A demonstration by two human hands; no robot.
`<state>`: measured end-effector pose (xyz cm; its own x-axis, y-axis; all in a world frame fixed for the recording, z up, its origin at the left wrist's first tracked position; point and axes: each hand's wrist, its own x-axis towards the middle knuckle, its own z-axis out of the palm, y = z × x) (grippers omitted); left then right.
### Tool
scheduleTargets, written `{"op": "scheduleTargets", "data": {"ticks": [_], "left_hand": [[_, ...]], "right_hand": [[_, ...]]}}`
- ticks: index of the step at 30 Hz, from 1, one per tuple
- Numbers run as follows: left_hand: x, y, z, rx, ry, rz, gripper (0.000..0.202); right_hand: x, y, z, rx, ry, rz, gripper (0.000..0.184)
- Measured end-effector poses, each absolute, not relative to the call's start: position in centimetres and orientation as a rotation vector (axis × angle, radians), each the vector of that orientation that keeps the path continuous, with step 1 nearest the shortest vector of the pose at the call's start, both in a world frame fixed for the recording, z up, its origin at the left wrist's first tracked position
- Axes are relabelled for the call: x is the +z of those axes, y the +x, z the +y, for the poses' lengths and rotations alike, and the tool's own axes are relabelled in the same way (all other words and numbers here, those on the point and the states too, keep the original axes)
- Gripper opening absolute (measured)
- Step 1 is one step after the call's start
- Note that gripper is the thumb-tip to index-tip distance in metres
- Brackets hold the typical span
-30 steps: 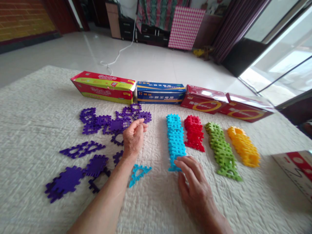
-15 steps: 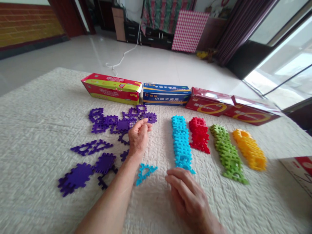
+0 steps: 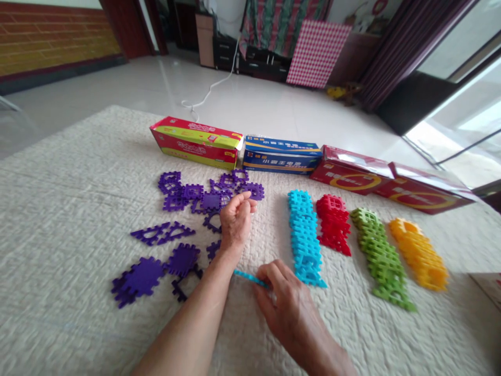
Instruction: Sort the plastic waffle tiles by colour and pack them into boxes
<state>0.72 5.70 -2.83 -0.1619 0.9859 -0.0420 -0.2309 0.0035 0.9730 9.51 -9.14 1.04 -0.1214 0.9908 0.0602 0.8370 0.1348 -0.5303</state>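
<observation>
Being pinched between the thumb and fingertips of the right hand [image 3: 287, 305], the cyan triangular piece [image 3: 249, 278] is being held edge-on, low at the quilted surface [image 3: 78, 209]. Whether its left end is touching the cloth cannot be told. The piece is lying near the middle of the scene, just left of the near end of the cyan row [image 3: 304, 240] and close beside the left forearm.

The left hand [image 3: 235, 223] is being held half-closed farther off, its fingers curled towards the thumb at the right edge of the scattered purple pieces [image 3: 207, 201]. Whether anything is being gripped in it cannot be told.

Right of the cyan row, a red stack [image 3: 334, 224], a green row [image 3: 381, 256] and a yellow row [image 3: 418, 253] are being shown side by side, each apart from the next. Along the far edge of the surface, a red-and-green box [image 3: 198, 142], a blue box [image 3: 282, 154] and two red boxes [image 3: 352, 175] are being shown set end to end.
</observation>
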Motion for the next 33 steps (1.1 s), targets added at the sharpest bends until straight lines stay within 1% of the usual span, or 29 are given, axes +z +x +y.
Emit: {"op": "scheduleTargets", "data": {"ticks": [1,3,5,6,7,9,11,12,14,17,19,21,25,27,30,33], "left_hand": [[-2.8,0.7,5.7,1.412,0.932,1.164,0.03],[-2.8,0.8,5.7,1.402,0.929,1.171,0.03],[-2.9,0.8,5.8,1.394,0.935,1.177,0.031],[-2.9,0.8,5.8,1.393,0.938,1.177,0.031],[-2.9,0.8,5.8,1.395,0.939,1.175,0.031],[-2.8,0.8,5.8,1.399,0.943,1.165,0.03],[-2.8,0.8,5.8,1.401,0.951,1.161,0.03],[-2.8,0.8,5.8,1.4,0.956,1.16,0.03],[-2.8,0.8,5.7,1.396,0.965,1.162,0.03],[-2.8,0.8,5.7,1.385,0.966,1.169,0.03],[-2.8,0.8,5.7,1.379,0.966,1.176,0.03],[-2.9,0.7,5.7,1.38,0.976,1.182,0.03],[-2.9,0.7,5.7,1.381,0.978,1.184,0.03],[-2.9,0.8,5.7,1.379,0.964,1.184,0.03],[-2.8,0.8,5.7,1.374,0.957,1.187,0.031],[-2.8,0.8,5.7,1.38,0.959,1.189,0.031]], "right_hand": [[1.1,9.9,-9.3,0.503,-1.769,-2.018,0.012],[1.2,10.5,-9.5,0.346,-1.84,-2.004,0.009],[1.3,10.8,-10.0,0.163,-1.924,-1.986,0.011],[1.4,10.8,-10.2,0.14,-1.941,-1.991,0.015],[1.4,10.7,-10.5,0.182,-1.934,-2.008,0.019],[1.6,10.5,-11.0,0.393,-1.851,-2.054,0.028],[1.8,10.6,-11.4,0.599,-1.729,-2.077,0.033],[1.8,10.7,-11.4,0.637,-1.682,-2.085,0.034],[1.8,11.2,-11.1,0.576,-1.63,-2.138,0.043],[1.4,12.0,-10.0,0.36,-1.572,-2.318,0.062],[1.2,12.1,-9.2,0.304,-1.523,-2.439,0.068],[1.3,11.9,-8.6,0.325,-1.49,-2.51,0.065],[1.7,11.1,-8.3,0.342,-1.512,-2.508,0.043],[1.8,10.8,-8.6,0.347,-1.558,-2.475,0.035],[1.7,10.7,-9.2,0.353,-1.606,-2.4,0.033],[1.1,11.5,-10.2,0.236,-1.606,-2.279,0.037]]}}
